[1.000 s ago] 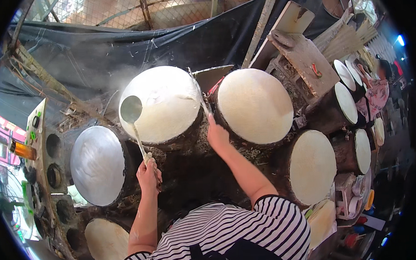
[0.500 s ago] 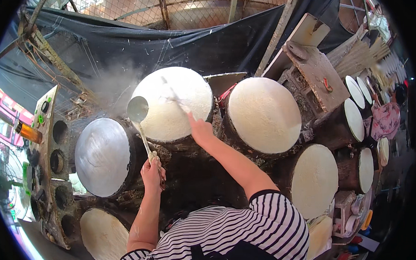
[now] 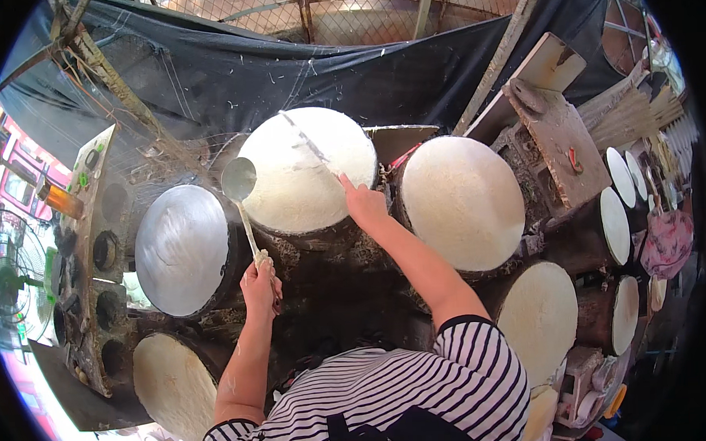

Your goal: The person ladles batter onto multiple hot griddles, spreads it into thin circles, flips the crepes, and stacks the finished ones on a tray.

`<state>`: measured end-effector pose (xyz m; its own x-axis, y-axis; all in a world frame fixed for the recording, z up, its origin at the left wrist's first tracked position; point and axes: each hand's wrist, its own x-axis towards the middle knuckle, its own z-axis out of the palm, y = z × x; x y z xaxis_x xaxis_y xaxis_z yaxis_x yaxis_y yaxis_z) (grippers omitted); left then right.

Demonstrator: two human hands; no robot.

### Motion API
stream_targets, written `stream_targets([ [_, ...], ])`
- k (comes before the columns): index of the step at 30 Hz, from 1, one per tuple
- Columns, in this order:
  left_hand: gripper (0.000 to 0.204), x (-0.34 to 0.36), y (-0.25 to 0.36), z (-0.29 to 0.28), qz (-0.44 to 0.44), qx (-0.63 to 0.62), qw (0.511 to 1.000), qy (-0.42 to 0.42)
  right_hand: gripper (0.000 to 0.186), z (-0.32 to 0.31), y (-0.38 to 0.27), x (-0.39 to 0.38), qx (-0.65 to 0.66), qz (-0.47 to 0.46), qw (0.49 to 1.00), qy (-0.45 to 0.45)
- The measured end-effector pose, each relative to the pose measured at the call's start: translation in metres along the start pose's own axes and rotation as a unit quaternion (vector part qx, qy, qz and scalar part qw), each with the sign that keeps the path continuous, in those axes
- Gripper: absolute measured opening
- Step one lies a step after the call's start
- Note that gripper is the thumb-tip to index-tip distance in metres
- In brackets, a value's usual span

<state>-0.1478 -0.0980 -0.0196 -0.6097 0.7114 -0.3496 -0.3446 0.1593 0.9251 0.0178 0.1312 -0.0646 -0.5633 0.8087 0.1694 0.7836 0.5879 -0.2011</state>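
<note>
My left hand [image 3: 259,288] is wrapped round the handle of a ladle [image 3: 238,179], whose round bowl hangs at the left rim of the back middle griddle. A white batter layer [image 3: 300,187] covers that round griddle. My right hand [image 3: 367,208], index finger stretched along it, grips a long thin flat stick [image 3: 306,139] that reaches slantwise over the white layer towards its far edge. Left of the ladle stands a bare grey griddle [image 3: 179,252] with a smeared sheen. A cream-coated griddle [image 3: 462,200] stands to the right of my right hand.
More coated round griddles stand near left [image 3: 173,382] and near right [image 3: 538,315]. A board with round holes [image 3: 108,286] borders the left side, with an amber bottle [image 3: 62,202] on it. Behind hangs a dark sheet [image 3: 347,79]; a wooden board [image 3: 558,140] leans back right.
My right hand and the stick have shifted slightly right, and the stick is now sharp instead of blurred. The whole view has shifted a little. Steam beside the ladle has thinned.
</note>
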Motion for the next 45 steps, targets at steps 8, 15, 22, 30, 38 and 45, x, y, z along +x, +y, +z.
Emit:
stream_targets([
  [8, 0.023, 0.093, -0.002, 0.011, 0.132, 0.246, 0.960, 0.013, 0.049, -0.001, -0.014, -0.047, 0.090, 0.036, 0.995, -0.037],
  [15, 0.029, 0.135, -0.033, 0.006, 0.228, 0.406, 0.884, -0.034, 0.047, 0.032, -0.098, -0.115, 0.435, 0.247, 0.865, 0.025],
  [22, 0.020, 0.094, -0.008, 0.018, -0.006, 0.077, 0.991, -0.109, 0.045, 0.089, -0.164, -0.072, 0.798, 0.224, 0.555, -0.075],
  [30, 0.012, 0.051, 0.120, 0.006, -0.311, -0.678, 0.604, -0.282, 0.038, 0.015, -0.091, -0.066, 0.510, 0.182, 0.834, 0.105],
  [38, 0.013, 0.057, 0.174, 0.028, -0.218, -0.598, 0.690, -0.345, 0.044, -0.009, -0.014, -0.058, -0.029, -0.092, 0.995, -0.007],
  [45, 0.015, 0.059, 0.181, 0.048, -0.229, -0.564, 0.705, -0.364, 0.039, -0.010, 0.020, 0.002, -0.051, -0.031, 0.998, 0.019],
])
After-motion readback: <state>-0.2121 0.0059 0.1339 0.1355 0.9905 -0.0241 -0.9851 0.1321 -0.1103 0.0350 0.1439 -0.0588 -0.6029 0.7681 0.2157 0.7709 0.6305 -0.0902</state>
